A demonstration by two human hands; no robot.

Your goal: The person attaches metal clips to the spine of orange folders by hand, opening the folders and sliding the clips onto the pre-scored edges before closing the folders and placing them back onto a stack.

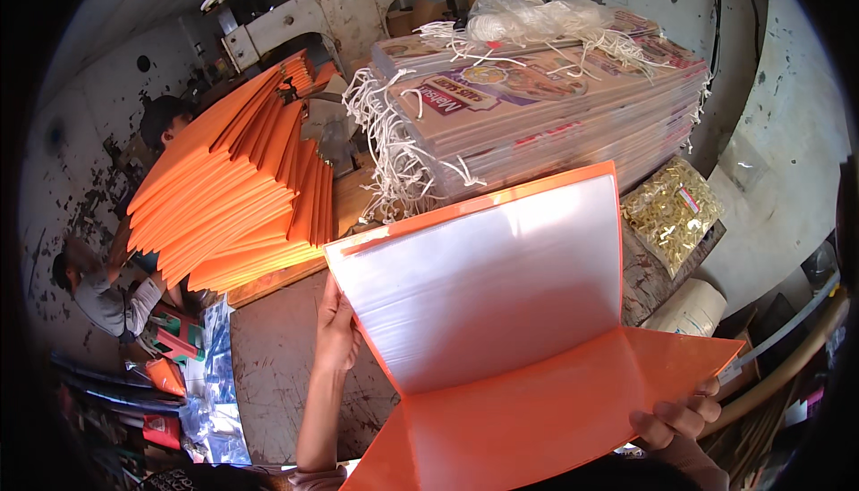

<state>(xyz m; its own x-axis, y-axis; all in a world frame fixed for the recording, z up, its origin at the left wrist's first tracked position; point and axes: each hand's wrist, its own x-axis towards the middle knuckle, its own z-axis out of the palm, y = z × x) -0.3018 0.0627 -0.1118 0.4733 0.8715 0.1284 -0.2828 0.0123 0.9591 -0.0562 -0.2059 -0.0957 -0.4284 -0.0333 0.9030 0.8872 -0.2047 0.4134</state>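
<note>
An orange folder (528,410) lies opened out between my hands, with a whitish, shiny plastic sheet or sleeve (501,276) inside its upper half. My left hand (336,325) is closed on the folder's left edge, the thumb against the edge and the other fingers partly hidden behind it. At the lower right, my right hand (676,419) grips the folder's flap with its fingers curled over the edge. A fanned stack of orange folders (224,187) stands to the left, beyond my left hand.
Behind the folder rises a tall stack of printed, plastic-wrapped bags (537,88) with white cords. A clear bag of gold-coloured metal pieces (676,209) sits at right on the worn table (277,375). A large machine frame (349,12) stands at the back; people (107,290) are at far left.
</note>
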